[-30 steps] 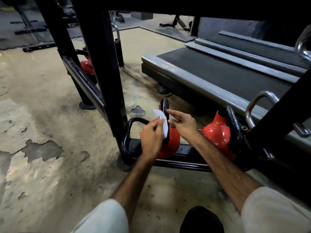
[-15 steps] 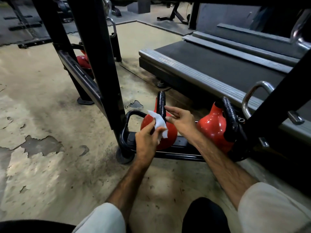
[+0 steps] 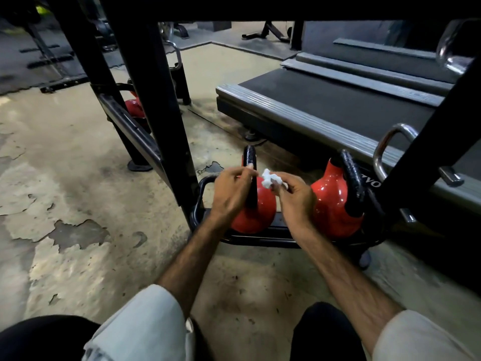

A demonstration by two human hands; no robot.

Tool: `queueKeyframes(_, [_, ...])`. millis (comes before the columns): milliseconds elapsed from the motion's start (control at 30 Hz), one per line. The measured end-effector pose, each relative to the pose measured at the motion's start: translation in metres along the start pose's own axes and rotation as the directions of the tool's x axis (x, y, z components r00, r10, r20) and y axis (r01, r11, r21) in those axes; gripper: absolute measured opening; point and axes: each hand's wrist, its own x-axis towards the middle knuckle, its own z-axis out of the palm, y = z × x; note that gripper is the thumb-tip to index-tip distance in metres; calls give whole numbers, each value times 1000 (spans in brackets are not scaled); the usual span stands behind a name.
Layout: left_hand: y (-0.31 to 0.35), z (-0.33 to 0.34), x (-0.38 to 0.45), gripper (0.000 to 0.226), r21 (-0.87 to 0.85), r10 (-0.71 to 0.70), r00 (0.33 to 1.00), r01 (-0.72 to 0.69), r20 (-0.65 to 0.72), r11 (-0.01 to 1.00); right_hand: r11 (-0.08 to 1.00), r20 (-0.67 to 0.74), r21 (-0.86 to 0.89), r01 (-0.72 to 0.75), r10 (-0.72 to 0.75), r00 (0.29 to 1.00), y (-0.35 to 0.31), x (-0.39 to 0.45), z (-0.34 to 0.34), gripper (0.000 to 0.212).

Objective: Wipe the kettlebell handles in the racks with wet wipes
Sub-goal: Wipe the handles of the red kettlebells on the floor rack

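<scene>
Two red kettlebells stand on the low black rack (image 3: 260,239). The left kettlebell (image 3: 256,213) has a black handle (image 3: 250,156) standing upright. My left hand (image 3: 230,190) is in front of that handle, fingers curled and fingertips lying across it; I cannot tell whether they grip it. My right hand (image 3: 295,192) pinches a crumpled white wet wipe (image 3: 270,178) just right of the handle, between the two bells. The right kettlebell (image 3: 330,204) has a black handle (image 3: 351,175) that neither hand touches.
A black rack post (image 3: 156,100) rises left of my hands, with another red kettlebell (image 3: 134,106) behind it. A chrome handle (image 3: 390,142) sticks up at right. A treadmill deck (image 3: 325,100) lies behind the rack. The concrete floor (image 3: 65,204) is patchy.
The wipe has passed from my left hand to my right and is now bunched up, off the handle. My left hand shifted up onto the handle. The camera moved closer.
</scene>
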Motion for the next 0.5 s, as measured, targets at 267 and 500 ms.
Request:
queueKeyframes(267, [0,-25,62,51,559,64,867,-374,495,740,989,-1,-131,70,-70,998,27,-27,27,17])
queueKeyframes(500, [2,-28,68,33,453,116,878,-348,465,821,948,55,-192,255,-249,967,22,-16,31,11])
